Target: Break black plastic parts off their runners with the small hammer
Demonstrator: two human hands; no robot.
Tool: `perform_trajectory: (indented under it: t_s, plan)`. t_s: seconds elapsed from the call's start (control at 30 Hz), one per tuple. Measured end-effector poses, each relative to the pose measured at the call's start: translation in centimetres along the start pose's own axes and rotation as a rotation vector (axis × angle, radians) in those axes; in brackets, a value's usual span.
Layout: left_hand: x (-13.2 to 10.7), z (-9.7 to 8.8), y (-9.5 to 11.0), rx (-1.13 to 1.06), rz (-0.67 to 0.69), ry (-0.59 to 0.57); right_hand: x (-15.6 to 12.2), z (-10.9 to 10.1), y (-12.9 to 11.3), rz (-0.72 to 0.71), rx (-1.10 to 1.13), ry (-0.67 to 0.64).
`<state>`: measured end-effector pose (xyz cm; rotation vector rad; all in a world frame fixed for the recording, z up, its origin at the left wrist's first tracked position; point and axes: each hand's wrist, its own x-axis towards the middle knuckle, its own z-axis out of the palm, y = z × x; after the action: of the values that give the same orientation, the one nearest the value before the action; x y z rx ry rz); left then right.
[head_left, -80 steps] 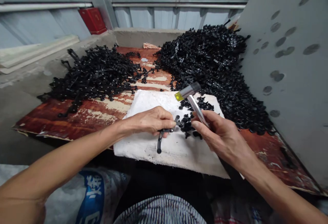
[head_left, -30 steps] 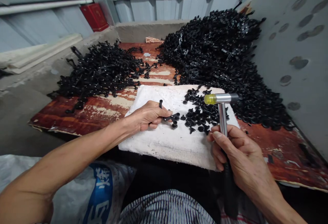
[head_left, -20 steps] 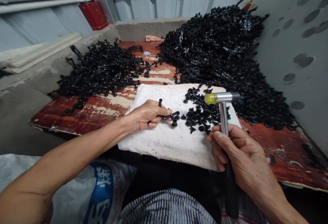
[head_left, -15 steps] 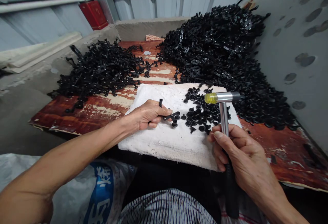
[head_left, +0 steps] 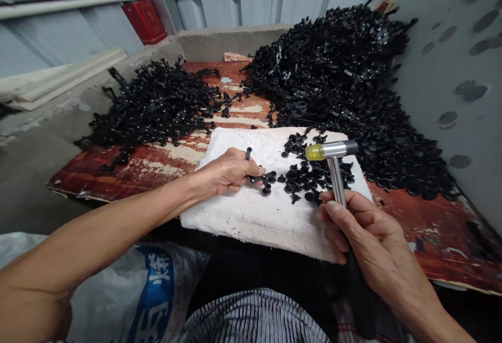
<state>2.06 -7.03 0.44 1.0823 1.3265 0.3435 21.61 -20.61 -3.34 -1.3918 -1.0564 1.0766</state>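
My left hand (head_left: 234,171) is closed on a small black jointed part (head_left: 267,176) with arms and round ends, held low over a white cloth-covered pad (head_left: 251,217). One arm of the part sticks up between thumb and fingers; the rest is hidden in the grip. In my right hand (head_left: 361,228) is a mallet (head_left: 333,150) with a yellow face, a metal head and a black handle. Its head hangs above several loose black round-headed pieces (head_left: 304,175) on the pad. The mallet does not touch the part in my left hand.
A heap of black parts (head_left: 157,105) lies at the left of the worn reddish board (head_left: 94,175). A larger heap (head_left: 333,66) rises at the back right against a grey panel (head_left: 455,71). A red box (head_left: 145,21) stands at the back; a white sack (head_left: 105,290) sits below left.
The mallet head has shifted slightly left and tilted a little. My left hand has stayed almost in place, still gripping the black part, whose upright arm has turned slightly.
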Motion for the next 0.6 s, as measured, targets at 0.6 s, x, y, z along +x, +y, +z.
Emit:
perform_trajectory:
  t_s: [0.6]
  plan:
    - [0.2,0.0,0.8,0.161,0.071,0.01,0.3,-0.8,-1.7,-0.783,-0.909,-0.152]
